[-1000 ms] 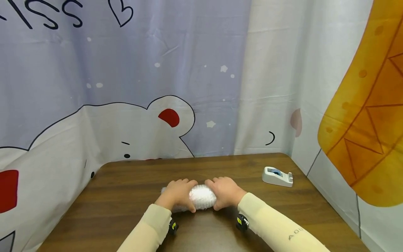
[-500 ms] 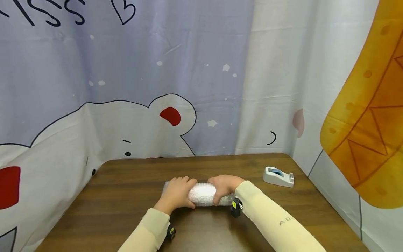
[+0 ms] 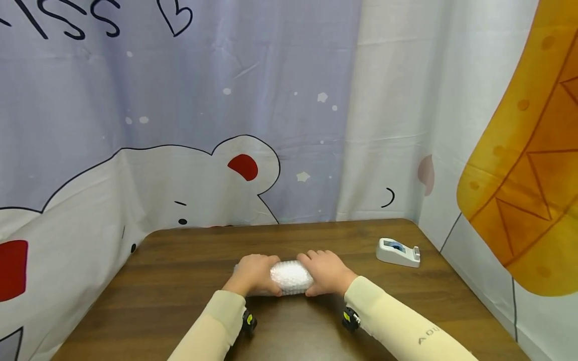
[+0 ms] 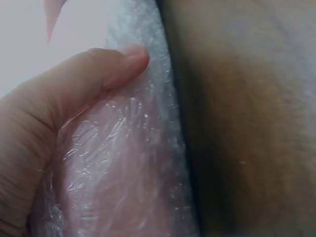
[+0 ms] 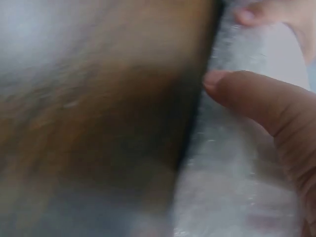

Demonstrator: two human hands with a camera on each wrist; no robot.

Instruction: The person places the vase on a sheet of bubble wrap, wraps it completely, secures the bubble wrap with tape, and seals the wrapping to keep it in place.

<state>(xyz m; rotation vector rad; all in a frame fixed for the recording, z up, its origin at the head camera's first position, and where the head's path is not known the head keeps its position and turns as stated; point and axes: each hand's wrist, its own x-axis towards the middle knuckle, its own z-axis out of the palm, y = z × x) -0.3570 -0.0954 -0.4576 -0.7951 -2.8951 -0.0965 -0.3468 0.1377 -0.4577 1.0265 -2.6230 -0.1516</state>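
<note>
Bubble-wrap bundle, one, gripped in two hands.
Head view: we list the left hand and right hand curled round it on the wooden table, its middle showing between their fingers; white tape dispenser, right of the right fingers. Left wrist view: we note the left thumb pressed across the bundle. Right wrist view: the right thumb likewise.

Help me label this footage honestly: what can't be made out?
Head view: right end of the bubble-wrapped roll, covered by the right hand.
Left wrist view: whether the roll holds anything, obscured by crinkled plastic.
Right wrist view: much of the left hand, cut off by the edge; table grain, blurred.
Head view: curtain lettering, cropped at the top edge.
</note>
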